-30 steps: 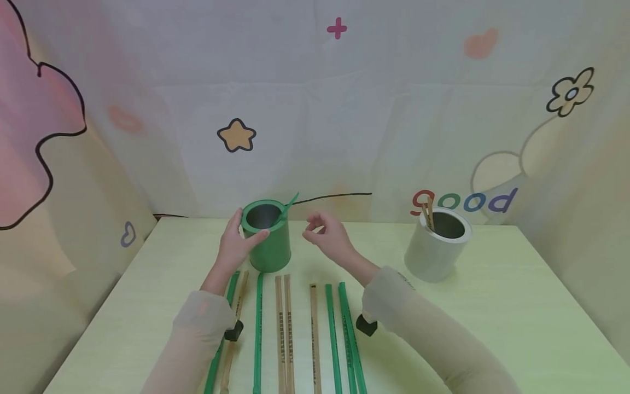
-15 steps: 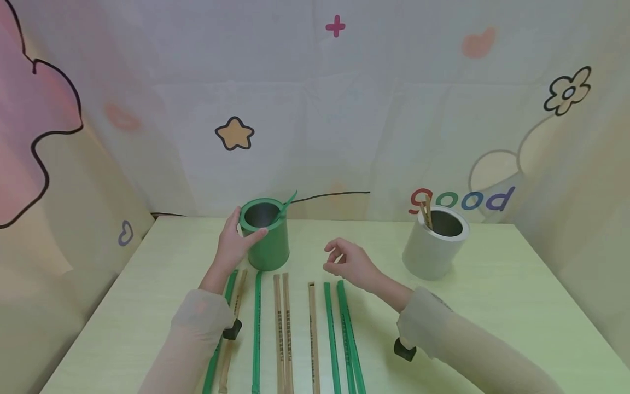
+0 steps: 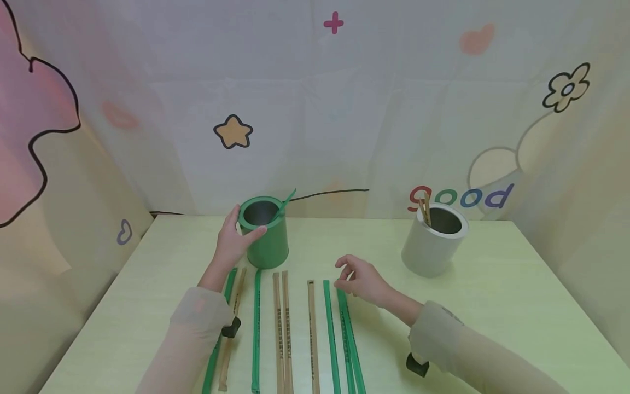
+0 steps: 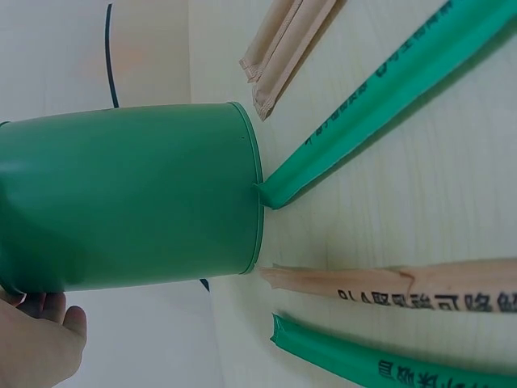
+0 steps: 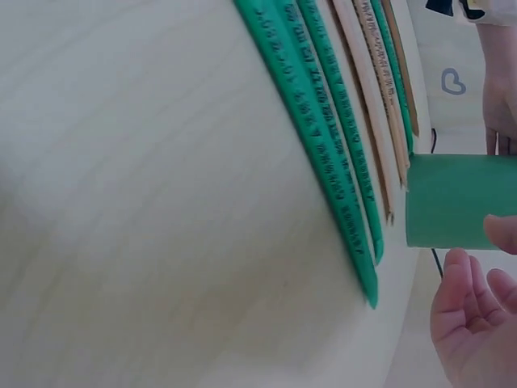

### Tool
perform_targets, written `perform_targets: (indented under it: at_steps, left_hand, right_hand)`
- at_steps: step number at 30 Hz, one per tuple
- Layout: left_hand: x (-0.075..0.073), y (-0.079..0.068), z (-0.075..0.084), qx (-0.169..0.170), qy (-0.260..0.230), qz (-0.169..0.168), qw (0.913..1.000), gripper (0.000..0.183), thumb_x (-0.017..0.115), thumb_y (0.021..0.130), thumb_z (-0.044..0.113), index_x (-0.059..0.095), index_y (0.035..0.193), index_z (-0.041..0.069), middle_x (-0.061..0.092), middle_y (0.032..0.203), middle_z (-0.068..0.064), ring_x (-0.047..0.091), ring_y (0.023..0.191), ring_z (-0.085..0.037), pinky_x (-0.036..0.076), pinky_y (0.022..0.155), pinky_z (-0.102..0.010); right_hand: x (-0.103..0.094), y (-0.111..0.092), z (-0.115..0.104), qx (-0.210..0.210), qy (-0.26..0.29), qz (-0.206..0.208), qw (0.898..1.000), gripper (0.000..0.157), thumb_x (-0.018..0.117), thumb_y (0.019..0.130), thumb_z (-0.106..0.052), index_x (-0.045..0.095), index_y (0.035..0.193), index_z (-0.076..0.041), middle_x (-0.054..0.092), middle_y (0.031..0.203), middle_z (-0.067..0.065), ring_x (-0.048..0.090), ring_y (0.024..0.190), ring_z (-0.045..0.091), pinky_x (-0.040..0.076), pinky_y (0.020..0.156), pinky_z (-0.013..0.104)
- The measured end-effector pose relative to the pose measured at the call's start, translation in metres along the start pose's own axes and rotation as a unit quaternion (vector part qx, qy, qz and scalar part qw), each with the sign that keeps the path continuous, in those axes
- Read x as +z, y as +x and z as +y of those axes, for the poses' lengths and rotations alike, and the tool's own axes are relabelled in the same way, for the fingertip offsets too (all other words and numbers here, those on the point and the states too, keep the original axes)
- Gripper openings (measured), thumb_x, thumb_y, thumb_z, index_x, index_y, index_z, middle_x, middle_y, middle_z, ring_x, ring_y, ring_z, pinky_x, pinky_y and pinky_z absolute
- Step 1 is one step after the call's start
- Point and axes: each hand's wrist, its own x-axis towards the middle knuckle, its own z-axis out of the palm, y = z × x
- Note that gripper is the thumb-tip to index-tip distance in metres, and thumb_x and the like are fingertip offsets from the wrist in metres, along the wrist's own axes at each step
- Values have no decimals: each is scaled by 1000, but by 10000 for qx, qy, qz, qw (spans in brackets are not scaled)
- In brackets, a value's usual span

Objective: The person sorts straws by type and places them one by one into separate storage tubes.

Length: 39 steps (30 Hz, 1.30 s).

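Green canister [image 3: 268, 249] stood upright on your pale table [image 3: 492, 306], toward 8 o'clock from the middle of the head view; all bearings below were taken from it on that view. White canister [image 3: 428, 254] stood at 3 o'clock, well apart from the green one.

Your left hand [image 3: 231, 241] was at 9 o'clock and had hold of the green canister: thumb across the near wall just below the rim, fingers along the side. Your right hand [image 3: 362, 280] was at 4 o'clock, palm down, fingers loosely bent, a narrow gap between thumb and forefinger, gripping nothing visible. Its thumb overlapped the far ends of two green sticks; contact could not be confirmed.

Nine wrapped, printed sticks lay in a row from 7 to 5 o'clock: five green sticks [image 3: 331, 334] and four brown sticks [image 3: 313, 334]. On the left wrist view, one green end reached the canister's base, touching or nearly so.

Inside the green canister, a single green piece [image 3: 285, 204] leaned toward 1 o'clock. Two brown pieces [image 3: 427, 210] projected from the white canister, at its rim's 10 o'clock.
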Motion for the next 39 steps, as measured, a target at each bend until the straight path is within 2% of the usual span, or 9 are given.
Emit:
perform_targets:
  at_steps: [9,18,27,34,39]
  left_hand:
    - [0,1,1,-18,3,-8,10000,98,61,74,53,3,143,15,5,150,-5,7,137,-28,18,106,-52]
    - [0,0,2,-75,-33,-3,10000,98,62,73,54,3,143,17,6,150,-5,6,137,-27,17,107,-51]
    - [1,1,2,-53,1,17,10000,98,62,73,53,4,143,17,6,149,-5,7,137,-27,17,107,-51]
    - [0,1,2,3,-11,18,10000,98,62,74,52,4,143,15,6,149,-6,7,137,-27,17,107,-51]
    - [0,1,1,-40,-8,19,10000,99,63,73,53,4,143,15,6,149,-6,7,137,-27,17,107,-51]
  right_hand:
    - [7,-9,21,277,-273,-128,9992,33,65,76,-4,49,105,-5,51,76,5,46,57,14,41,50,23]
    - [16,-14,35,238,-825,-143,9962,34,67,75,-4,48,103,-6,51,69,2,46,56,13,39,49,24]
    - [18,-20,36,206,-1304,-22,9912,34,69,73,-7,50,102,-6,50,67,0,45,57,12,38,51,22]
    - [19,-26,36,353,-1380,114,9897,38,71,73,-13,52,106,-5,50,66,0,44,56,12,36,49,21]
    - [22,-27,37,343,-1600,297,9861,37,72,72,-17,57,103,-4,50,63,-2,43,54,10,34,48,21]
